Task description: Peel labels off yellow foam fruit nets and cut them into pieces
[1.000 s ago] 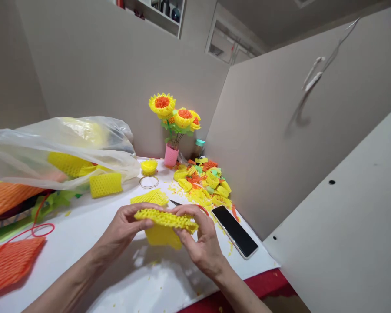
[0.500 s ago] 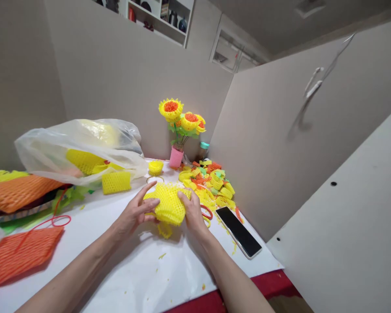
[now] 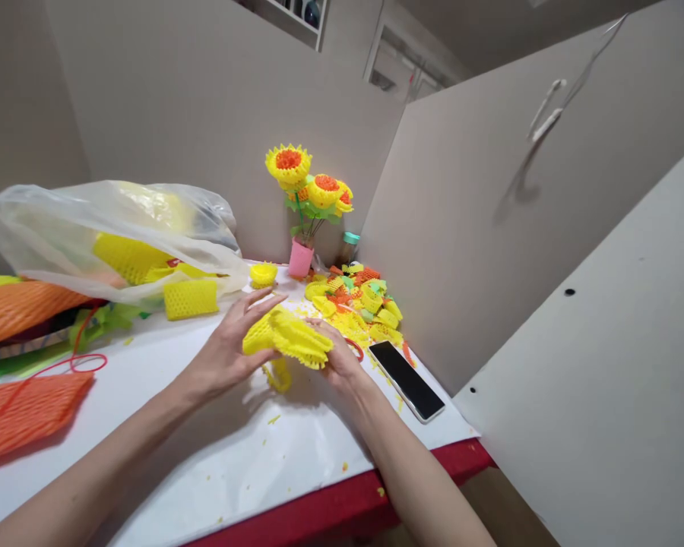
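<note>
Both hands meet over a piece of yellow foam netting above the white table. My left hand grips its left end with the thumb underneath and the other fingers stretched over it. My right hand supports the right end from below, with its fingers curled under the netting. A smaller yellow scrap lies on the table just beneath. Red-handled scissors peek out right beside my right hand.
A black phone lies to the right near a grey wall panel. Behind are cut yellow and orange scraps, foam sunflowers in a pink pot, a clear bag of netting, a yellow roll and orange netting.
The netting was first held flat and stretched between both hands, then bunched into a rounded shape. It is now lower and tilted, with my left fingers spread over it.
</note>
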The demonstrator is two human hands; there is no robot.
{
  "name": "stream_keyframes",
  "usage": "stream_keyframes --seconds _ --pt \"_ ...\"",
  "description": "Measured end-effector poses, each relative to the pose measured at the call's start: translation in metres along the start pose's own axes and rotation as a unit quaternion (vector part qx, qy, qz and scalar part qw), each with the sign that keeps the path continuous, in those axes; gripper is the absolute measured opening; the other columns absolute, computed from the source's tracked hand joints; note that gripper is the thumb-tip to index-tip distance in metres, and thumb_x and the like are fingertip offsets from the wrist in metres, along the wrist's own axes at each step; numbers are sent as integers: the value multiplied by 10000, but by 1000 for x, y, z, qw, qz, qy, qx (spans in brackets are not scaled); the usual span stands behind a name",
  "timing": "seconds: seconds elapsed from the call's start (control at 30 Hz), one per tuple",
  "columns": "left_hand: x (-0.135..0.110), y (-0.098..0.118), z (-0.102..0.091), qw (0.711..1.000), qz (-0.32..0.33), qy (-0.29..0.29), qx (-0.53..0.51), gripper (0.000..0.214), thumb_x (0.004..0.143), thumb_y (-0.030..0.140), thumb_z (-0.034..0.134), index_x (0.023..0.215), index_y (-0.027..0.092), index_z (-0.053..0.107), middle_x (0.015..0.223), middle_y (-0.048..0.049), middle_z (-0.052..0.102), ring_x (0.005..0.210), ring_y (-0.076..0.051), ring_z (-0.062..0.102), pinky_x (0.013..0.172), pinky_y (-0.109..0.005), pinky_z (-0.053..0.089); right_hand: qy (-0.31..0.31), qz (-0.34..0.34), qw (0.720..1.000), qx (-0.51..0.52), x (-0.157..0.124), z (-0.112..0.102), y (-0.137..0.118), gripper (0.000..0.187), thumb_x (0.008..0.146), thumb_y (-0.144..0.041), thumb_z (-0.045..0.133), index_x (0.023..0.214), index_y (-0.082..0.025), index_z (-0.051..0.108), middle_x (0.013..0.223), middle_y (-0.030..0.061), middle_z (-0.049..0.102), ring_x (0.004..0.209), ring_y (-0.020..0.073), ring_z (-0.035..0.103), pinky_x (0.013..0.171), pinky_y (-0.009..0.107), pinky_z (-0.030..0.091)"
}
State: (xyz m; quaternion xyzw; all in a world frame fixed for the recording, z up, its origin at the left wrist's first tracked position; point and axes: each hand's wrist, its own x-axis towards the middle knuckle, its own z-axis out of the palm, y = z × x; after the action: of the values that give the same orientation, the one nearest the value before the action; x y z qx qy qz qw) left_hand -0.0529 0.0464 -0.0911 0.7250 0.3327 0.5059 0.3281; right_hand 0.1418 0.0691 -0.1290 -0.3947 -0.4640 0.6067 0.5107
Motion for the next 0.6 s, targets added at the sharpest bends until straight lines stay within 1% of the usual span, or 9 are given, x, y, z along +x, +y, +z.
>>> stream_keyframes --seconds 0.03,0.07,0.13,0.2,0.27,0.37,0.5,0.53,0.6 --pt "-1 4 2 999 27 -5 21 630 697 207 868 1288 282 663 1606 -81 415 1510 -345 279 1252 -524 153 -9 0 1000 -6 -1 2 1 320 991 -355 618 1240 -156 609 1199 91 651 994 217 673 843 412 591" --pt "-3 7 5 998 47 -14 37 563 705 196 854 1239 288 700 1603 -70 431 1514 -330 284 1259 -484 146 -18 0 1000 -12 -2 4 2 322 991 -356 618 1243 -156 609 1203 92 650 1000 219 673 847 415 590" --pt "-8 12 9 996 67 -31 57 352 789 238 793 1137 272 748 1467 -73 595 1434 -310 438 1236 -495 227 -38 0 999 -30 -6 7 3 318 991 -358 617 1237 -155 611 1197 91 653 993 216 674 843 412 591" --pt "-11 14 11 995 62 -38 71 225 874 312 726 1085 236 744 1246 -66 729 1253 -298 610 1154 -551 366 -57 -4 997 -55 -9 8 2 306 993 -365 614 1211 -150 621 1164 85 662 961 207 678 820 397 594" --pt "-13 13 11 995 39 -30 83 240 908 374 693 1083 212 716 1136 -51 751 1089 -280 683 1033 -548 488 -66 -25 994 -85 -12 8 -2 290 989 -370 618 1175 -148 634 1140 80 667 953 204 674 822 396 587" --pt "-12 8 9 996 -6 -20 81 265 920 406 674 1087 202 694 1130 -49 729 1002 -262 696 911 -487 567 -61 -88 987 -121 -17 7 -13 301 984 -419 608 1100 -146 657 1127 79 671 1013 220 652 896 425 544" --pt "-8 2 7 997 -71 -22 29 283 919 388 681 1115 184 668 1101 -52 718 929 -238 705 815 -446 601 -75 -141 978 -137 -24 7 -27 529 1005 -612 390 1078 -183 692 1144 84 689 1056 231 635 917 385 500" --pt "-8 1 7 996 -86 -23 12 283 917 382 685 1116 181 666 1093 -52 717 919 -234 705 804 -441 602 -79 -150 975 -143 -25 8 -29 509 977 -623 440 1087 -200 701 1160 73 691 1079 236 627 929 370 487" --pt "-7 1 6 993 -112 -26 -21 274 915 374 689 1106 179 666 1080 -51 716 910 -228 703 797 -437 602 -77 -167 970 -161 -27 11 -31 387 880 -550 645 1075 -223 715 1163 45 694 1116 241 610 957 344 456"
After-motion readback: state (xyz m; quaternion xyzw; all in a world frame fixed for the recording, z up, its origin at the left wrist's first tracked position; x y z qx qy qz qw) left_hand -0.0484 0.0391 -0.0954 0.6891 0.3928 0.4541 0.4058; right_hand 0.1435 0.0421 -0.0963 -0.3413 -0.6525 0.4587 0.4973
